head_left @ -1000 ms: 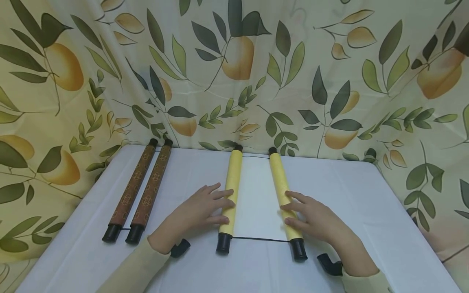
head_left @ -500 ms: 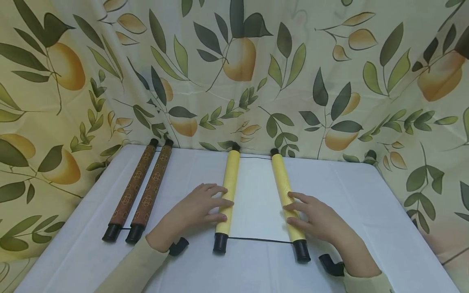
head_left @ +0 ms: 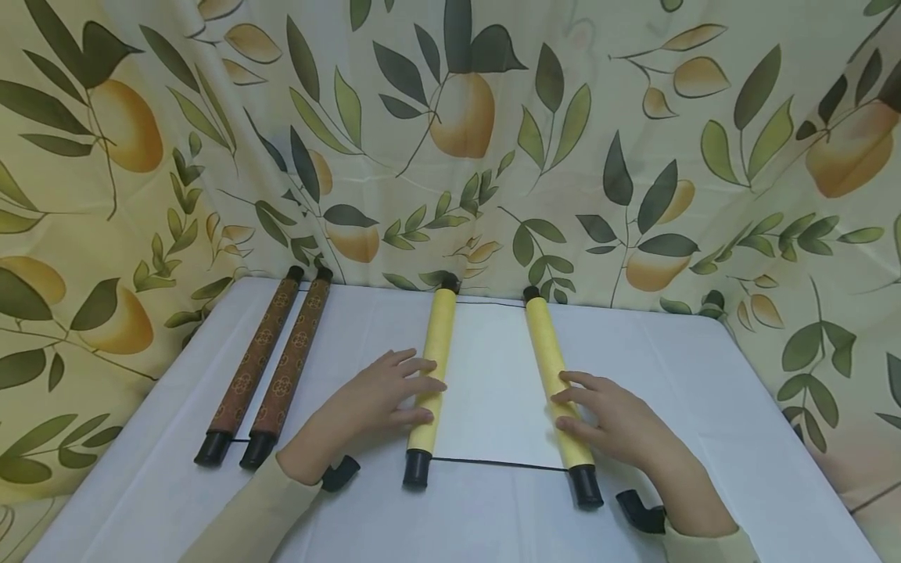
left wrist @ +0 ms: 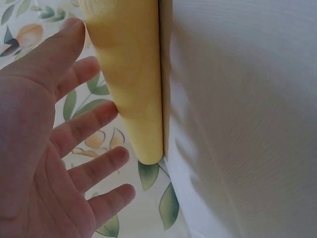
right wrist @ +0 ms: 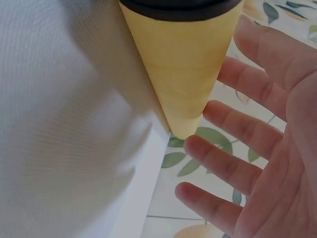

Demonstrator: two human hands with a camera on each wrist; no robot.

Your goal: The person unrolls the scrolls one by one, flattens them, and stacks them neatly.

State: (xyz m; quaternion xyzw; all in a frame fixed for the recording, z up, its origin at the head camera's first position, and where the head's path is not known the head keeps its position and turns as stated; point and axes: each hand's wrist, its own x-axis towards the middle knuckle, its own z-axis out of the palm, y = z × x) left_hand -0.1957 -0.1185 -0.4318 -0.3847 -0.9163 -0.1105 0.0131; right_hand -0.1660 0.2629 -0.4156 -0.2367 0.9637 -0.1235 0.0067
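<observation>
Fruit-and-leaf cloth (head_left: 401,148) hangs at twelve o'clock behind the white-covered bench (head_left: 704,383), where the yellow scroll (head_left: 496,375) lies, brown rods (head_left: 285,383) at its nine o'clock. With left hand (head_left: 376,396) at nine and right hand (head_left: 614,418) at three, the hands are wide, fingers touching the yellow rollers (head_left: 438,328) without gripping. Over the last second the rollers have moved apart, baring more white sheet (head_left: 496,414); unrolling seems to be progressing.

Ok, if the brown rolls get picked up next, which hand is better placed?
Probably the left. The left hand is just beside the brown rolls, at the left yellow roll; the right hand is farther off, at the right yellow roll.
</observation>
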